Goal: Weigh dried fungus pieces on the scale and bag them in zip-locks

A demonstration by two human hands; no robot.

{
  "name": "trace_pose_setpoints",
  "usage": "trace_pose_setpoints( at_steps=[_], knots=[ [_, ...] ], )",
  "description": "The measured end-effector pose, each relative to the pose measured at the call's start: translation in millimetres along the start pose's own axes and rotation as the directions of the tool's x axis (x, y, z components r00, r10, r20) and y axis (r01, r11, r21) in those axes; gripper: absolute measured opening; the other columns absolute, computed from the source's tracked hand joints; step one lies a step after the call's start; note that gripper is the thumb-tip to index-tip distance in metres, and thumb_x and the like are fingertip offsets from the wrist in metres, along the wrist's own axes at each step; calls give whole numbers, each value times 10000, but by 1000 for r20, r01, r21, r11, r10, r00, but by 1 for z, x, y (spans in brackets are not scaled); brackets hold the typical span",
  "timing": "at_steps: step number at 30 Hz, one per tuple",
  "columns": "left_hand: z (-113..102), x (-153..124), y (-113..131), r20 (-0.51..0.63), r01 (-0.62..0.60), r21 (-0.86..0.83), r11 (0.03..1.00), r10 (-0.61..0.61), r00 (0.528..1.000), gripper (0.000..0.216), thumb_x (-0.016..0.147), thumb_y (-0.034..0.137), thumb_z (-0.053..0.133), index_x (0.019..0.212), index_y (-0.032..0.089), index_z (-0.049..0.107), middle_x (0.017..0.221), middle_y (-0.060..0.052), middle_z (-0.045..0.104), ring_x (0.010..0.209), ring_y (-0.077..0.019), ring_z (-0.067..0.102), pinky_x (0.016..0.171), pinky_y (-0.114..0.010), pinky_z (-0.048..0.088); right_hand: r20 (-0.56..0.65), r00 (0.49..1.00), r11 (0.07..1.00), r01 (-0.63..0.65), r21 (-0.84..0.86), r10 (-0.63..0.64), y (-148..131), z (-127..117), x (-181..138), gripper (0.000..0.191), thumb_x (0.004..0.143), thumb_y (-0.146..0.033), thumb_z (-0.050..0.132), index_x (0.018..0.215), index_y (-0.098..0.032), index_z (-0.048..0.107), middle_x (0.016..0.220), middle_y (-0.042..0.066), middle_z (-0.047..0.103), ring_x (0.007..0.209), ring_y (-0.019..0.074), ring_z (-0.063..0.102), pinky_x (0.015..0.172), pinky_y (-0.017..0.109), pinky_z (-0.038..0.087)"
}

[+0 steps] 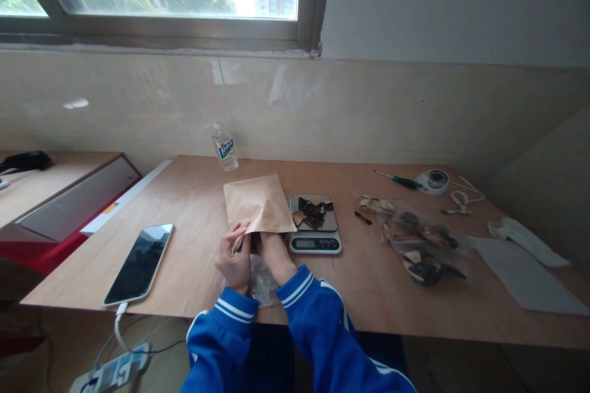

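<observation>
A: Holding the kraft paper pouch [259, 204] at its near edge, both of us agree? We see the left hand [234, 256] pinching the open mouth from the left side, fingers closed on the paper.

B: Yes. The right hand [273, 252] is at the same mouth, fingertips tucked under or into the flap, so we cannot tell how wide they are spread. The pouch lies flat on the wooden table [193, 209], mouth toward us, likely so the opening stays reachable.

A: We note a crinkled clear plastic bag [262, 285] under the wrists, at the table edge.

B: Just right of the pouch, touching or nearly, sits the digital scale [315, 230], dark and pale dried pieces [311, 213] heaped on its platform. Display faces us; digits too small to read.

A: Farther right, clear bags of dried slices [417, 242] lie well apart from the hands, with a small dark stick [362, 218] between them and the scale.

B: Writing? The water bottle [225, 147] by the wall has a blue-and-white label, text unreadable. The phone [139, 264] lies screen up, dark, cable plugged at its near end.

A: We also log the green-handled screwdriver [400, 180] and the tape roll [436, 180] at the far right. No legible brand anywhere.
</observation>
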State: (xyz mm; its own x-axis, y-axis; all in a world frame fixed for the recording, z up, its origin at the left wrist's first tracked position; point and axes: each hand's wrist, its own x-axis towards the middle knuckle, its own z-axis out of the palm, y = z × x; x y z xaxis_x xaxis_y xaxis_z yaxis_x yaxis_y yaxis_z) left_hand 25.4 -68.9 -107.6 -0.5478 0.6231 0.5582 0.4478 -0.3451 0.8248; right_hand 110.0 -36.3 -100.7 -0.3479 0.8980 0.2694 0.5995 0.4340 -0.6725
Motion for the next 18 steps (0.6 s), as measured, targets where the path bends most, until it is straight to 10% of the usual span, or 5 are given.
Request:
trace_pose_setpoints(
  at_steps=[5,11,18],
  knots=[
    [0,2,3,-22,-27,6,1000,27,999,146,798,300,637,886,185,618,975,-69,712,1051,-215,635,855,-340,532,-30,998,998,-46,54,47,-18,-13,-9,378,817,-24,445,1125,-152,624,1073,109,673,969,245,639,875,326,496],
    [0,5,8,-57,-86,13,996,87,995,137,807,277,630,887,167,615,959,-72,713,1022,-208,649,826,-325,540,-336,942,955,100,279,0,-27,-50,-66,350,862,-61,399,1001,-239,667,1107,55,656,1075,185,601,954,347,487],
    [0,5,9,-52,-86,26,996,87,995,141,799,275,641,876,160,616,949,-78,719,1031,-214,645,837,-339,535,-544,739,867,-107,488,397,66,-115,-100,220,834,-289,555,1011,-189,639,1093,110,669,1028,228,630,933,418,493]
  ],
)
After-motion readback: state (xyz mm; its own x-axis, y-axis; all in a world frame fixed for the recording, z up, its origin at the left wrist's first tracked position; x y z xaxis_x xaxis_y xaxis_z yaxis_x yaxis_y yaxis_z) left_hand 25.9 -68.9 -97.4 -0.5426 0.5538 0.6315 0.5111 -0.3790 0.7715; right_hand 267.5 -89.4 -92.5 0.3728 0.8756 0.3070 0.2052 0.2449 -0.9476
